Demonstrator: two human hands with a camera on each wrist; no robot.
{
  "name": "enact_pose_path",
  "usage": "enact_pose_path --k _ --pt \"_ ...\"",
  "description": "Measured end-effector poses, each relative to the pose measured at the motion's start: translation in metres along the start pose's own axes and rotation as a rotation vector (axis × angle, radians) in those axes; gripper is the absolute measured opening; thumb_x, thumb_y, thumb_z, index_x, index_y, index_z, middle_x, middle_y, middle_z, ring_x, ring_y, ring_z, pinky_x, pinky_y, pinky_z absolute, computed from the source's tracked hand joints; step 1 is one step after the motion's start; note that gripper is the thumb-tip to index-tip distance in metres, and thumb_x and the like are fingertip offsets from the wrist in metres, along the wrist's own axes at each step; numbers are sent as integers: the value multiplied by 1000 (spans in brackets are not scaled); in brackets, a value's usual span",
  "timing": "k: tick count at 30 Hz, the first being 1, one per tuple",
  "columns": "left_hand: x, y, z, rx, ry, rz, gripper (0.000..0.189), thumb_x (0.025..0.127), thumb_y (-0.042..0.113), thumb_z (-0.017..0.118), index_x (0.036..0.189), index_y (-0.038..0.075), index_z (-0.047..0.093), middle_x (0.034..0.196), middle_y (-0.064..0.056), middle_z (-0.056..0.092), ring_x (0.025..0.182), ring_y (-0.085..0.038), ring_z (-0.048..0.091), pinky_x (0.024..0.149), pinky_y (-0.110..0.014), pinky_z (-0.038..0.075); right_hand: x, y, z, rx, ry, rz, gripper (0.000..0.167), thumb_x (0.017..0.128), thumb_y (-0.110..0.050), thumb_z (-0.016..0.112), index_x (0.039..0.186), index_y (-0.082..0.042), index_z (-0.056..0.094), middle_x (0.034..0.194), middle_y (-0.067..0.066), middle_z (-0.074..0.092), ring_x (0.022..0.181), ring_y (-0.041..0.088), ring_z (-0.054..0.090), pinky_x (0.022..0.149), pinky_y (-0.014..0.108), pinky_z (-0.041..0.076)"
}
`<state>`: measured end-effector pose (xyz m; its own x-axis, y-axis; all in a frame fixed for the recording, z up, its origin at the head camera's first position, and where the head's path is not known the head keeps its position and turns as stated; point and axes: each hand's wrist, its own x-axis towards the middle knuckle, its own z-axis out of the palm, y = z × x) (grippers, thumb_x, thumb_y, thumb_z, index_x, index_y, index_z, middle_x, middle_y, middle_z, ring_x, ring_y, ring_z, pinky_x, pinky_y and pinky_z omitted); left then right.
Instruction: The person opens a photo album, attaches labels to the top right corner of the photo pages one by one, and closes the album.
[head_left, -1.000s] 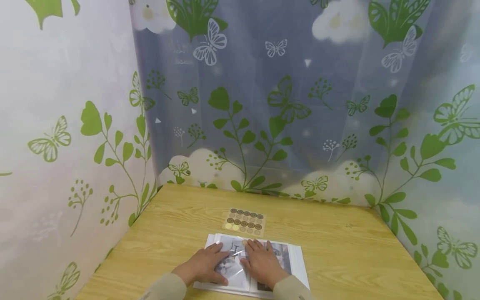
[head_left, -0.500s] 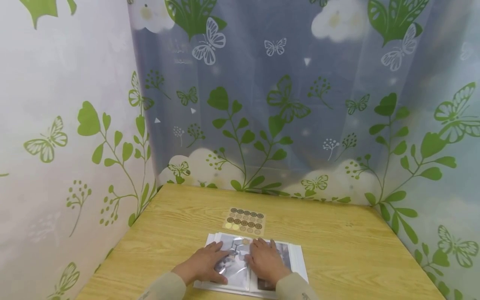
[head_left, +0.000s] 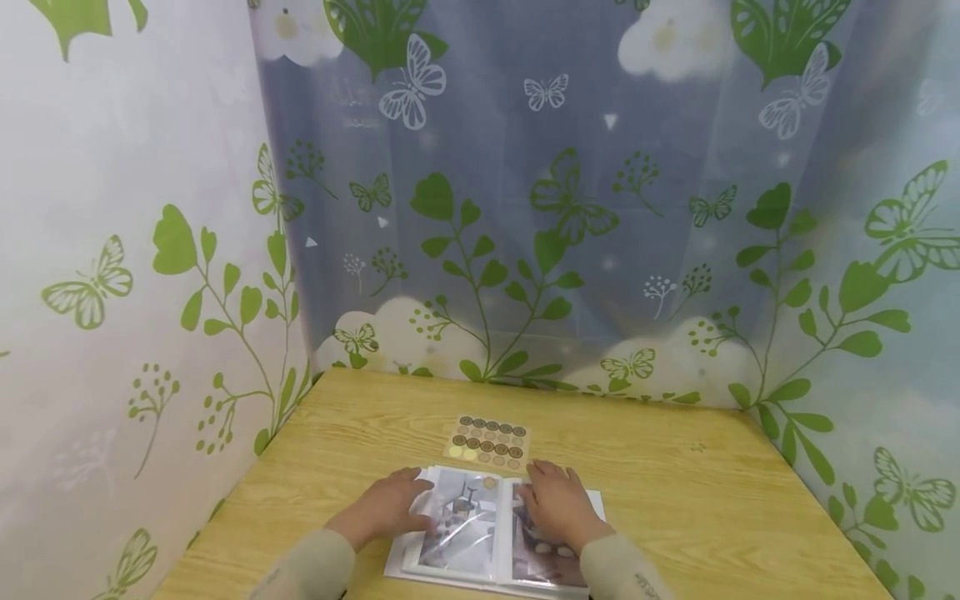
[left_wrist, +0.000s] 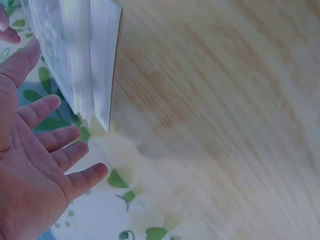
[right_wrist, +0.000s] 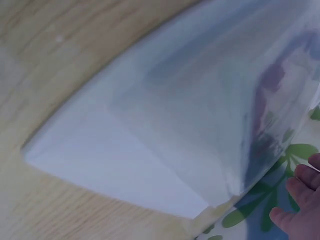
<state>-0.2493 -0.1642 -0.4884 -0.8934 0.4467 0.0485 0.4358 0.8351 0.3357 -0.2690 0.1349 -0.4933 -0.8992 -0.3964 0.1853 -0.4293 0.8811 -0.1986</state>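
Has open photo album (head_left: 487, 533) under relaxed, empty right hand (head_left: 558, 507) and alongside spread, empty left hand (head_left: 386, 506), presumably for easy flattening.

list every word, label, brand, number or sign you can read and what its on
None can be read.
Sheet: marks in its dark circles too small.
Backdrop: faint white marks, upper left, too blurred.
Right sleeve: mark too small.
Album: no text seen.

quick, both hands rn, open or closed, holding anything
Left hand: open, holding nothing, at the left edge of the photo album.
Right hand: open, holding nothing, over the photo album's right side.
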Motion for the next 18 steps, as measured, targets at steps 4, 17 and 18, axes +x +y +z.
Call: enact_pose_path --k 4,17,18 --pt "6 0 -5 -1 0 -24 64 86 41 75 131 -1 59 139 -29 50 131 -45 45 106 -60 37 0 13 1 28 9 38 50 100 -31 56 135 5 55 140 23 53 131 40 47 109 63 31" --pt "33 2 -8 -126 26 -138 70 90 40 70 138 -7 50 141 -28 49 132 -46 44 110 -58 34 3 38 -3 52 11 132 48 102 -27 52 132 11 54 134 29 55 126 45 50 106 60 38" --pt "35 2 -8 -138 30 -147 70 90 40 70 138 -7 50 141 -28 49 131 -46 44 110 -58 34 4 40 -3 53 12 135 48 102 -27 52 132 12 54 133 29 55 126 45 50 106 60 38"
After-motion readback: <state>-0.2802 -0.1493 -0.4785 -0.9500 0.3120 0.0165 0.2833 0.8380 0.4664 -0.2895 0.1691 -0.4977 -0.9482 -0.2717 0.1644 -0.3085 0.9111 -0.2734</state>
